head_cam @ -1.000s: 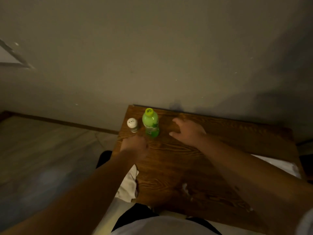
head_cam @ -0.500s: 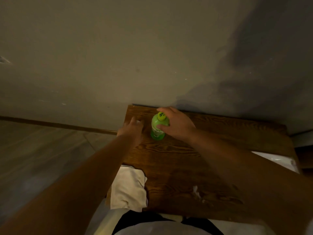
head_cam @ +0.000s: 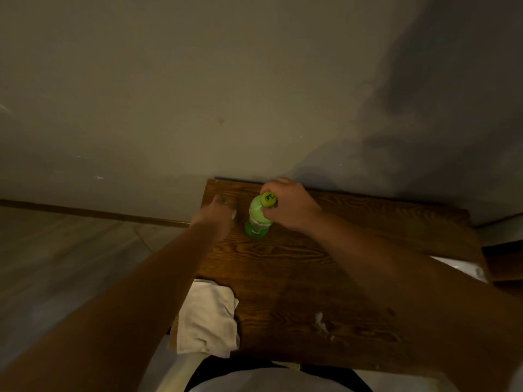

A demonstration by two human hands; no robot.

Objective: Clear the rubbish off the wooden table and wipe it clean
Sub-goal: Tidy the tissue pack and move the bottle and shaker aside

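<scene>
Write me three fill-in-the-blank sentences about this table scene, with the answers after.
1. The right hand grips the ____ bottle near its cap.
2. The white cloth lies at the table's near ____ corner.
3. The bottle stands ____ on the table.
Answers: green; left; upright

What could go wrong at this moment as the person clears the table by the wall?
The right hand holds the green bottle near its cap; that high grip could let it swing or slip when lifted. The left hand covers a small white-topped item, barely visible, which could get knocked off the nearby table edge. The white cloth overhangs the front corner and may slide off.
</scene>
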